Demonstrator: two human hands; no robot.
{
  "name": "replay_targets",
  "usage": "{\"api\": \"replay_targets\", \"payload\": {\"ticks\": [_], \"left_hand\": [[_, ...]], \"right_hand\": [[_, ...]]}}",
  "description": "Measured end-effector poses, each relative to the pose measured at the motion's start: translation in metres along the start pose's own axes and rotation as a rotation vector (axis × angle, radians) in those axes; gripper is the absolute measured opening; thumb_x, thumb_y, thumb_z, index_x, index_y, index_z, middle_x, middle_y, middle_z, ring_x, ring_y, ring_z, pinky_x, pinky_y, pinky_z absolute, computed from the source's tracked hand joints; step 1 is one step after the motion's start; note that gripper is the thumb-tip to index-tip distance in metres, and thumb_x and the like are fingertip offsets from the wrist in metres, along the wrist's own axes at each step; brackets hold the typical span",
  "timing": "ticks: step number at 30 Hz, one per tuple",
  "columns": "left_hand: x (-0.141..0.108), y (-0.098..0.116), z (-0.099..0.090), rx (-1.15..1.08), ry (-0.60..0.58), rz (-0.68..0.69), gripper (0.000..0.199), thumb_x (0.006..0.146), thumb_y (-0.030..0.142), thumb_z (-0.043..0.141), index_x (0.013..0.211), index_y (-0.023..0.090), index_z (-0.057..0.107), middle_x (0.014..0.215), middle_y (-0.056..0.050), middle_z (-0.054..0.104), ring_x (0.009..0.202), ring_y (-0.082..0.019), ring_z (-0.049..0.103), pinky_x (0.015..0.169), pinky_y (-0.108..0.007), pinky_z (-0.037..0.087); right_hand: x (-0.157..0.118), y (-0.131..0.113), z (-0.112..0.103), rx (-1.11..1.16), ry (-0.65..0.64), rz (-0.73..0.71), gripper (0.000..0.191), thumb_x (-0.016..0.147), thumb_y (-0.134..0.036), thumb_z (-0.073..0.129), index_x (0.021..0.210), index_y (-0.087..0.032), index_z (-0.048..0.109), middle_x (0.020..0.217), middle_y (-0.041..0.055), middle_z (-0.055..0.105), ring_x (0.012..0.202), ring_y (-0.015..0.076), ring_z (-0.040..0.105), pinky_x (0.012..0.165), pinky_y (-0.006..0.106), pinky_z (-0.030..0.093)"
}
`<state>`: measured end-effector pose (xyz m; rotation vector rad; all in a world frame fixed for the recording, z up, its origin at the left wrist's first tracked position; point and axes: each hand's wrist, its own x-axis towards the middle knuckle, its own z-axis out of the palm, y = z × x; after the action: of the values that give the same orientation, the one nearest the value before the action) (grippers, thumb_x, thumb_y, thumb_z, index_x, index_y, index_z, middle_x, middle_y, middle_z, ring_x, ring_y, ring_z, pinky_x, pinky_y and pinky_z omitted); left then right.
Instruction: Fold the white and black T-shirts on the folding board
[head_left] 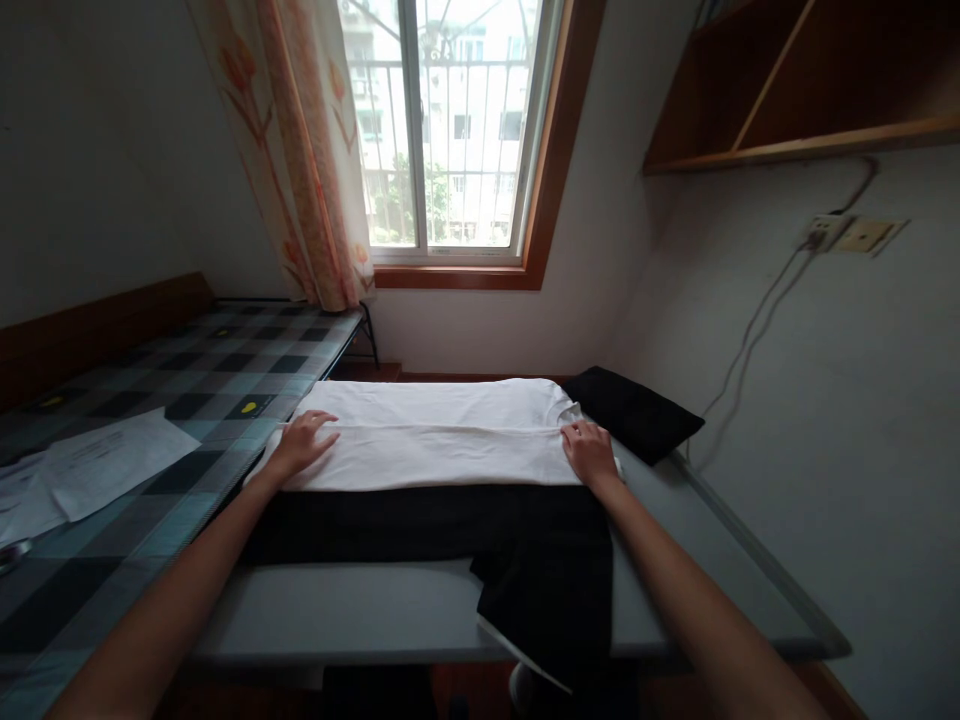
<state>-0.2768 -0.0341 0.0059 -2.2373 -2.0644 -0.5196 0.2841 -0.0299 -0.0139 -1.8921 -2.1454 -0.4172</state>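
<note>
A white garment [435, 455] lies spread in a broad rectangle on the table, with a crease running sideways across its middle. Black cloth [352, 525] shows along its near side, and a black short sleeve [551, 600] hangs over the table's front edge. Another black sleeve-like piece [634, 410] sticks out at the far right; whether black and white are one garment I cannot tell. My left hand [304, 445] rests on the white cloth's left end, fingers apart. At the right end, by some bunched fabric, my right hand [589, 450] has its fingers bent onto the cloth.
The grey table [360, 610] has a raised rim on its right. To the left is a bed [112, 520] with a checked cover and paper sheets [112, 465] on it. A window [450, 130], a curtain [300, 150], a wall shelf [810, 150] and a socket [855, 235] with cords surround it.
</note>
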Motion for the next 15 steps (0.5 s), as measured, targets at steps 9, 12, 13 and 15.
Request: {"api": "replay_targets", "payload": {"ticks": [9, 12, 13, 15], "left_hand": [[0.033, 0.079, 0.044, -0.021, -0.06, 0.161, 0.049, 0.093, 0.048, 0.038, 0.132, 0.023, 0.054, 0.144, -0.01, 0.047, 0.134, -0.027, 0.039, 0.107, -0.043, 0.033], [0.035, 0.096, 0.057, 0.024, -0.085, 0.205, 0.051, 0.094, 0.049, 0.036, 0.134, 0.023, 0.052, 0.145, -0.01, 0.045, 0.137, -0.028, 0.034, 0.11, -0.045, 0.029], [0.035, 0.099, 0.061, 0.042, -0.097, 0.223, 0.052, 0.093, 0.051, 0.036, 0.135, 0.024, 0.051, 0.146, -0.01, 0.044, 0.138, -0.028, 0.033, 0.11, -0.046, 0.028], [0.033, 0.101, 0.066, 0.065, -0.109, 0.247, 0.054, 0.093, 0.053, 0.036, 0.138, 0.026, 0.048, 0.148, -0.009, 0.042, 0.139, -0.028, 0.032, 0.111, -0.047, 0.026]], "right_hand": [[0.025, -0.022, 0.009, 0.077, -0.146, -0.044, 0.053, 0.095, -0.048, 0.033, 0.138, -0.022, 0.048, 0.146, 0.0093, 0.043, 0.135, 0.0278, 0.032, 0.109, 0.045, 0.02], [0.026, -0.024, 0.014, 0.117, -0.236, -0.058, 0.054, 0.095, -0.05, 0.03, 0.14, -0.024, 0.046, 0.149, 0.0074, 0.04, 0.137, 0.0259, 0.032, 0.109, 0.043, 0.024], [0.026, -0.024, 0.015, 0.126, -0.25, -0.062, 0.054, 0.096, -0.049, 0.03, 0.14, -0.024, 0.046, 0.15, 0.007, 0.039, 0.137, 0.0252, 0.032, 0.109, 0.042, 0.025], [0.024, -0.023, 0.016, 0.131, -0.25, -0.063, 0.053, 0.096, -0.049, 0.03, 0.141, -0.025, 0.045, 0.15, 0.0066, 0.038, 0.138, 0.0246, 0.031, 0.109, 0.041, 0.025]]}}
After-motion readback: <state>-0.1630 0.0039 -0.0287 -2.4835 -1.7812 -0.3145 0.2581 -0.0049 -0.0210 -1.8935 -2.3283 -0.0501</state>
